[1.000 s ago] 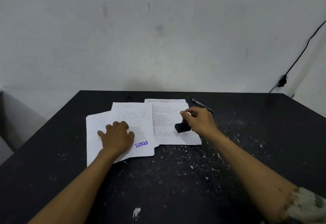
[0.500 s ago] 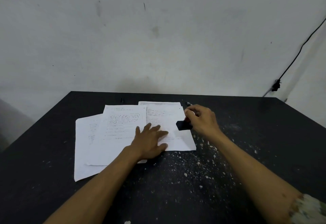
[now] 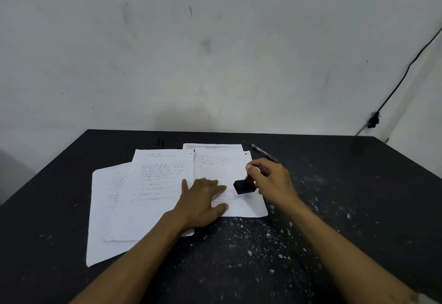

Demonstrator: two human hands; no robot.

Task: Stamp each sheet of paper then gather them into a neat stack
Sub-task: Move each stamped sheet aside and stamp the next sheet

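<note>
Stamp (image 3: 244, 186) in the right hand (image 3: 270, 180): the fingers are closed around its reddish handle, and its black rectangular base sits on or just above the lower part of the right-hand sheet (image 3: 239, 205); contact cannot be told for sure. The stamp leans a little, with the handle toward the palm.

Just beside it, the left hand (image 3: 203, 199) lies flat and open, palm down, fingers spread and pointing toward the stamp. It rests across the seam where the middle sheet (image 3: 157, 184) meets the right-hand sheet, pinning both down. Its fingertips stop a short way short of the stamp's base.

Outward from the hands, the papers fan over the black tabletop (image 3: 334, 244). The middle sheet, printed with lines of text, overlaps the left sheet (image 3: 105, 220), which sticks out to the left and toward the near edge. Behind the right-hand sheet, the top strip of another sheet (image 3: 212, 146) peeks out at the far side. The print is too blurred to read.

Beyond the right hand, a dark pen (image 3: 263, 152) lies on the tabletop at a slant, partly hidden by the knuckles. White flecks (image 3: 270, 236) speckle the surface near the right forearm. A pale wall (image 3: 215, 52) rises behind, with a black cable (image 3: 404, 76) running down its right side.
</note>
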